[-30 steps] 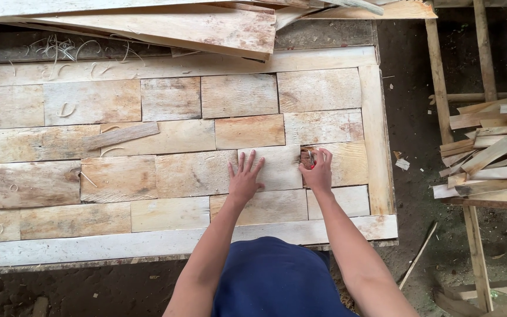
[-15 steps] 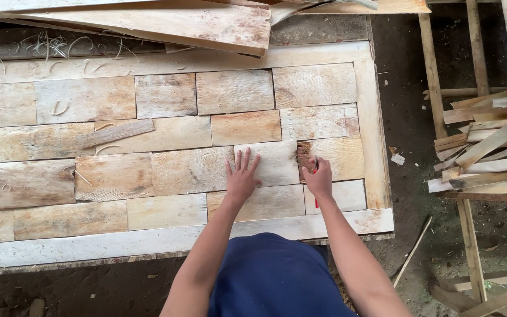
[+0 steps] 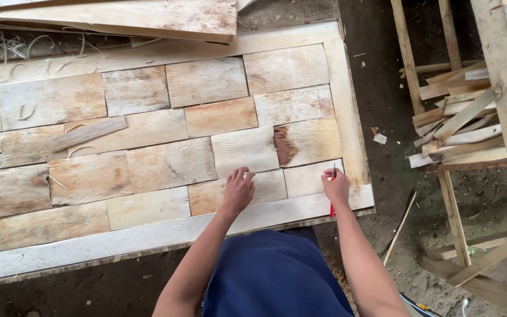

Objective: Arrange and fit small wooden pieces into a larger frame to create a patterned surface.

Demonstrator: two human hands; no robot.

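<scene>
A person in dark blue cloth [image 3: 277, 276] leans over a flat panel of rough-sawn pale wooden blocks [image 3: 148, 147] laid on dark, packed earth [image 3: 382, 88]. Nearest the body runs the panel's long pale edge strip [image 3: 118, 240], splintery and uneven along its lower side. The left hand [image 3: 239, 191] rests just past it, fingers spread and curled, fingertips pressing the seam between a tan rectangular block [image 3: 206, 196] and the paler squarish block [image 3: 244, 149] above. The right hand [image 3: 337, 186] sits on the lower right corner of the panel, fingers pressed together around a thin red pencil [image 3: 332, 210], its tip set on a small pale block [image 3: 306, 179] beside the upright side strip [image 3: 347, 111]. Just beyond, a grainy block with a dark reddish-brown knot patch [image 3: 306, 141] lies tight against its neighbours. The blocks run in staggered rows like brickwork, their faces fibrous, in tones from cream to orange-tan. A loose grey-brown wooden sliver [image 3: 86, 134] lies aslant on the left part. Farther off, wide rough planks [image 3: 148, 17] overlap the panel's top edge, with curled wood shavings [image 3: 7, 47] beside them. To the right, a heap of thin offcut slats [image 3: 459, 123] rests on a frame of pale wooden rails [image 3: 459, 217].
</scene>
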